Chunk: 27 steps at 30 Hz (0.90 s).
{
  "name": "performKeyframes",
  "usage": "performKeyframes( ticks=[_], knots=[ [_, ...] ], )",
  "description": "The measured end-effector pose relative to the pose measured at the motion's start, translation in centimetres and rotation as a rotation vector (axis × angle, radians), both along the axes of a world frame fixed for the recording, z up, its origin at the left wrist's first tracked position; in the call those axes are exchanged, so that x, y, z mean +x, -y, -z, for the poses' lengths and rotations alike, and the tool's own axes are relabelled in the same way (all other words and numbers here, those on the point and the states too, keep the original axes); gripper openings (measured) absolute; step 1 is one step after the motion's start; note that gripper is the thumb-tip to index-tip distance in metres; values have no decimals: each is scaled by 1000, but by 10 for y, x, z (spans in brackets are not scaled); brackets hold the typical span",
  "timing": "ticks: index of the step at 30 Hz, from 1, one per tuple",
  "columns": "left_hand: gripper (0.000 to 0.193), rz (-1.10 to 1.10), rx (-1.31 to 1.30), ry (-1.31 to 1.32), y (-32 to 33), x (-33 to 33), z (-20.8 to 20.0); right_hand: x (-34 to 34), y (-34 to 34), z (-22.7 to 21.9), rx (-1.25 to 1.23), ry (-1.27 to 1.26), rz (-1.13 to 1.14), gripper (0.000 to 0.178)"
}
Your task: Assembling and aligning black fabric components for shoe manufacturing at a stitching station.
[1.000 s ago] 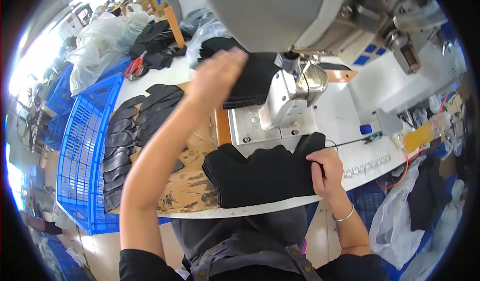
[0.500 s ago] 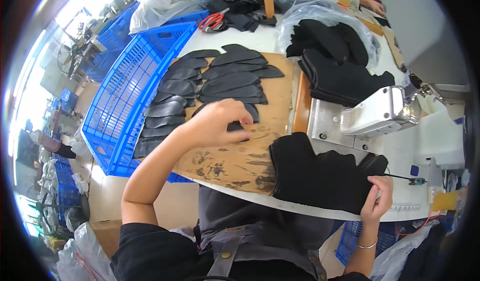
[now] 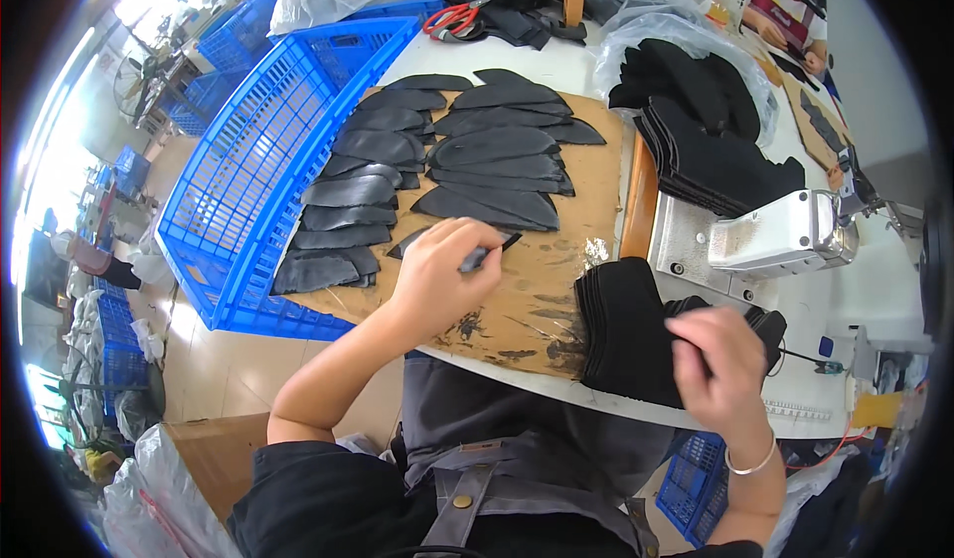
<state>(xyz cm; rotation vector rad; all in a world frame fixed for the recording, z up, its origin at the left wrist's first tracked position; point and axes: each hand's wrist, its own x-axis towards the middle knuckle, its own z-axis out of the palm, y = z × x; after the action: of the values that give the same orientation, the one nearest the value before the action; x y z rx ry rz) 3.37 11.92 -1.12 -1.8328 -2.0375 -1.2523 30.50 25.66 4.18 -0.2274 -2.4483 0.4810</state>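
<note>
My left hand (image 3: 452,270) is over the brown board (image 3: 537,305), its thumb and fingers closed on a black leaf-shaped piece (image 3: 479,258) whose ends show on both sides of the hand. My right hand (image 3: 723,364) hovers above a stack of black fabric pieces (image 3: 626,324) at the table's near edge. Its fingers are loosely curled, the thumb apart from them, and nothing shows between. Overlapping rows of shiny black leaf-shaped pieces (image 3: 497,146) cover the board's far part, beyond my left hand.
A blue plastic crate (image 3: 234,165) stands left of the board. Beyond the stack is a white sewing machine (image 3: 780,235), with another black fabric stack (image 3: 711,165) behind it. Red-handled scissors (image 3: 455,21) lie at the back. A co-worker's hands (image 3: 770,31) show at the far right.
My left hand has come down nearer the board and closed on the leaf-shaped piece. My right hand has left the stack's right end and moved left above it. The view has shifted slightly.
</note>
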Motion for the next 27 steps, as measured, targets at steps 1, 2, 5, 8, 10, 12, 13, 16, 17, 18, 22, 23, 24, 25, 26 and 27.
performKeyframes(
  ticks=[1,2,5,8,10,12,13,16,17,18,22,23,24,25,26,27],
  knots=[
    [10,12,12,23,6,4,-2,-17,2,0,-66,42,-57,21],
    [12,28,25,47,12,10,-2,-31,7,1,-291,113,-95,17],
    [13,54,39,108,20,32,8,-73,8,7,-873,453,-153,27],
    [15,17,98,150,20,52,9,-91,14,15,-904,424,-209,28],
    [22,-14,180,144,21,58,8,-92,19,15,-934,286,-199,28],
    [24,-30,224,161,19,63,7,-90,20,14,-989,273,-196,26],
    [27,-46,268,170,18,65,6,-88,21,12,-1044,252,-195,24],
    [30,-50,313,239,18,68,-2,-80,23,9,-1101,170,-244,20],
    [30,-49,313,247,18,70,-5,-77,25,7,-1101,176,-239,20],
    [30,-45,304,260,19,71,-7,-74,27,5,-1118,140,-229,19],
    [32,67,270,315,21,75,-12,-65,32,3,-914,24,-203,21],
    [32,68,267,316,21,76,-13,-63,34,3,-917,23,-202,21],
    [28,115,239,361,22,77,-14,-63,35,3,-869,-2,-206,22],
    [24,161,210,406,23,78,-16,-62,37,4,-820,-27,-209,23],
    [24,165,205,407,24,79,-18,-64,39,5,-764,-60,-187,25],
    [18,237,144,715,27,80,-20,-64,38,6,-768,-63,-182,25]
  ],
)
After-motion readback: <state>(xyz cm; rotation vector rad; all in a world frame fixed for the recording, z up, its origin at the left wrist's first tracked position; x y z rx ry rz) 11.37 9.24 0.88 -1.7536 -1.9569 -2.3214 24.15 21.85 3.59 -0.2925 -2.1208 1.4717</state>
